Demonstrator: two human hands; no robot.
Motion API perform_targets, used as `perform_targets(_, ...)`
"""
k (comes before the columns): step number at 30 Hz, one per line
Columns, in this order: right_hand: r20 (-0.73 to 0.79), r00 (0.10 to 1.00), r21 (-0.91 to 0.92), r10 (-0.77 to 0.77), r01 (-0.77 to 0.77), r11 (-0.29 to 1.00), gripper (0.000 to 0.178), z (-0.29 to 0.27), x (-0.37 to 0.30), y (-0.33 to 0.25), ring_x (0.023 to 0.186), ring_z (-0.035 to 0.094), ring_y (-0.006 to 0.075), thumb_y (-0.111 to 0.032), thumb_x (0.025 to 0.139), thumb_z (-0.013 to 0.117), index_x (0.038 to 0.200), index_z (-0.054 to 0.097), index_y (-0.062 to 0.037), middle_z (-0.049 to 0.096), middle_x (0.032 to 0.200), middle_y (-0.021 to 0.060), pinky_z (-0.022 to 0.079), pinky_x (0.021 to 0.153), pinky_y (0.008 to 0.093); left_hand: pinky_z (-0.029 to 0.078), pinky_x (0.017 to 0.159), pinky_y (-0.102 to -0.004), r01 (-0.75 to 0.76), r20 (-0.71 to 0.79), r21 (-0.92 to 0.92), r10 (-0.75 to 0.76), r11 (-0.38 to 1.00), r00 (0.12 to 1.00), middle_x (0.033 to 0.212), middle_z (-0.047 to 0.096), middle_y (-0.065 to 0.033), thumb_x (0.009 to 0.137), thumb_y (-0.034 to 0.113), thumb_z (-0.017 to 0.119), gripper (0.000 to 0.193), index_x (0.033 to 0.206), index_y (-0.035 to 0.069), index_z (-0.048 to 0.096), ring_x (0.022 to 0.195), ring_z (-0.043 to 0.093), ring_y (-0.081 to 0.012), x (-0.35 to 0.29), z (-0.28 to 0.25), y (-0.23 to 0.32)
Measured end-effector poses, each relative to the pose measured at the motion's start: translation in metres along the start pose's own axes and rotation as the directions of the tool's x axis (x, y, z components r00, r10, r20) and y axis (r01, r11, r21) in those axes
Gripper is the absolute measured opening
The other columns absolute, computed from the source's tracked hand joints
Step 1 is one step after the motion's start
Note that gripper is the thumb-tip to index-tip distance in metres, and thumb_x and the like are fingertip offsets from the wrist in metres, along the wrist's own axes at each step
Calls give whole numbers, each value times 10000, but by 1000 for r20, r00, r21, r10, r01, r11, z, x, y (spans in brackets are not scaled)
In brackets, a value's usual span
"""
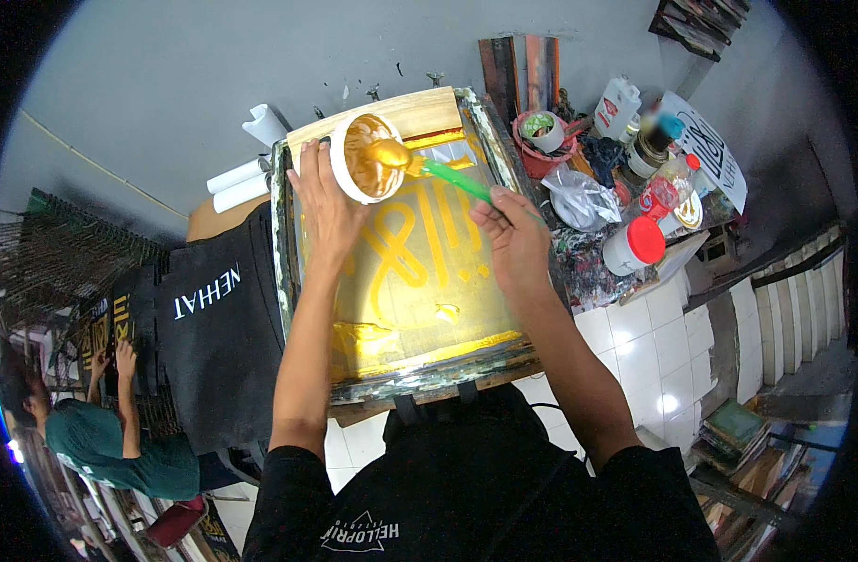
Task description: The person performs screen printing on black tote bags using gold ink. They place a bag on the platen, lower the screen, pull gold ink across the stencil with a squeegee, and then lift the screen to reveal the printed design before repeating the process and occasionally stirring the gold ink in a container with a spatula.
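Observation:
My left hand [326, 201] grips a white tub [384, 192] from its left side, tilted so that its inside faces me. Gold-yellow ink [357, 140] coats the inner walls. A spoon with a green handle [457, 178] is held by my right hand [516, 232], and its bowl, covered in gold ink, lies over the tub's opening. Below both hands is a screen-printing frame [532, 361], its mesh smeared with gold around curved lettering. A thick puddle of gold ink [362, 335] lies at the mesh's near left, with a smaller blob [447, 313] to its right.
A wooden squeegee [434, 110] rests at the frame's far end. Bottles, a red-lidded jar [633, 245] and a red bucket [541, 161] crowd the right-hand table. Black printed fabric [218, 347] hangs at left, white rolls [242, 190] behind it. Another person [120, 445] works at far left.

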State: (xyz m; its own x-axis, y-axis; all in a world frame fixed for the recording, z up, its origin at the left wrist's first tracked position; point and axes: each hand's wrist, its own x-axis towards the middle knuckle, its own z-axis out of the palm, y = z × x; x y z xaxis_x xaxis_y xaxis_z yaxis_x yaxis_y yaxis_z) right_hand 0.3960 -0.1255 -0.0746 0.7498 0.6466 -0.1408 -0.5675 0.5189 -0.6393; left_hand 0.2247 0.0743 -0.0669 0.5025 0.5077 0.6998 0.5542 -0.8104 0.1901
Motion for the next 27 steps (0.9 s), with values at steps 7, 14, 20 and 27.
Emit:
perform_targets(7, 66, 974, -551, -215, 215, 806, 250, -5, 31, 2, 934, 722, 236, -68, 992, 627, 1209, 634, 56, 705, 1063, 154, 601, 850, 360, 251, 1183, -674, 68, 11, 153, -70, 986, 997, 1575, 345, -257, 641, 168, 943, 1123, 1537, 9, 285, 1490, 327, -433, -2, -40, -39)
perform_targets(14, 734, 673, -678, -90, 732, -65, 395, 5, 18, 104, 1022, 658, 361, -29, 884, 649, 1276, 624, -68, 621, 1173, 164, 584, 828, 453, 313, 1207, -466, 148, -186, -16, -148, 989, 971, 1475, 448, -251, 649, 148, 945, 1100, 1514, -45, 292, 1422, 429, -374, -15, -108, -36)
perform_targets(20, 776, 591, -557, 223, 806, -200, 398, 62, -14, 172, 1021, 647, 361, -9, 828, 655, 1223, 619, 29, 589, 1126, 185, 583, 848, 451, 351, 1191, -420, 297, -241, -248, -355, 922, 903, 1483, 435, -183, 655, 146, 964, 1116, 1517, -26, 276, 1378, 478, -300, -45, -150, -48)
perform_targets(27, 857, 293, -252, 424, 956, -150, 341, 93, -17, 201, 961, 630, 340, -4, 739, 673, 1080, 664, 14, 611, 1035, 157, 563, 886, 429, 372, 1182, -424, 349, -228, -227, -398, 909, 888, 1485, 440, -201, 628, 118, 977, 1182, 1535, -42, 236, 1382, 482, -303, -60, -170, -62)
